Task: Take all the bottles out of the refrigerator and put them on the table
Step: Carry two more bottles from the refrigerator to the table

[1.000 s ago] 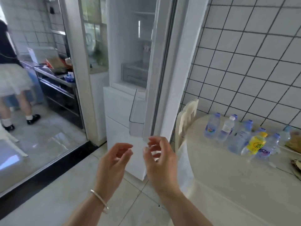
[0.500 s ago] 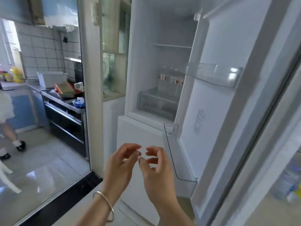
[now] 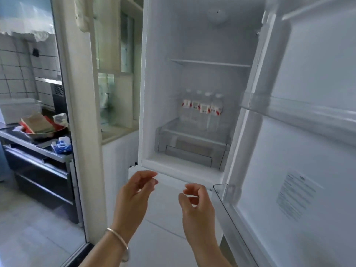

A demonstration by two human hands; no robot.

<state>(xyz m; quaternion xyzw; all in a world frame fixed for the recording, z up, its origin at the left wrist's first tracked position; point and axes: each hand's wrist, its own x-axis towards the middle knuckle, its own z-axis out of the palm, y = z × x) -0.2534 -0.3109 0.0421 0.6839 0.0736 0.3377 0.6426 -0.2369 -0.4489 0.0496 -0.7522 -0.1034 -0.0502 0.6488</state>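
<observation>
Where clear drawer (image 3: 192,140) sits: four slim bottles (image 3: 202,108).

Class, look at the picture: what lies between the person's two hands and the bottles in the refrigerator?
In the head view, the clear drawer lies between the left hand, the right hand and the bottles.

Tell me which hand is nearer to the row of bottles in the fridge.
Right, slightly. The right hand is almost straight below the bottles; the left hand is below and further to their left. Neither touches them.
</observation>
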